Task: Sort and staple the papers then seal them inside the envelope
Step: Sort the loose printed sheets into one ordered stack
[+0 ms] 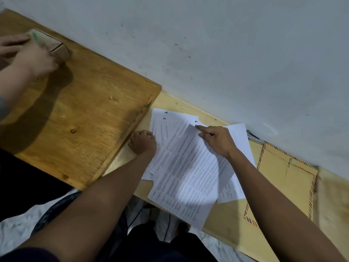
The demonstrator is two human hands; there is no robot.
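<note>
Taking the fanned papers (188,163) as the landmark: far to their left and further back, on the darker wooden board (79,114), another person's hand (28,53) rests on a small cardboard box (54,44) with a green mark; it plays no visible part in the job.

At the papers' left edge, the left hand (142,141) lies with its fingers curled, pressing down on the margin of the lower sheets; it pins them but does not grip them. The papers themselves lie on the pale table (222,224), a loose spread of white printed sheets, overlapping at different angles, with handwritten numbers near their top corners: a 3, a 6 and what looks like a 9 can be read. The top sheet lies slantwise across the others, its lower corner reaching over the table's near edge.

On the upper right part of the pile, the right hand (217,138) lies spread flat, its index finger stretched toward the corner of the top sheet, as if about to peel or slide it. It clasps nothing.

Right of the papers, partly tucked under them, lies the brown envelope (289,182) with a striped airmail border, flat and apparently empty.

As I judge it, the work is at the sorting stage: pages are out of order, nothing is stapled, and the envelope is unfilled and unsealed. A small dark object at the wall above the envelope may be the stapler; I cannot tell.
</note>
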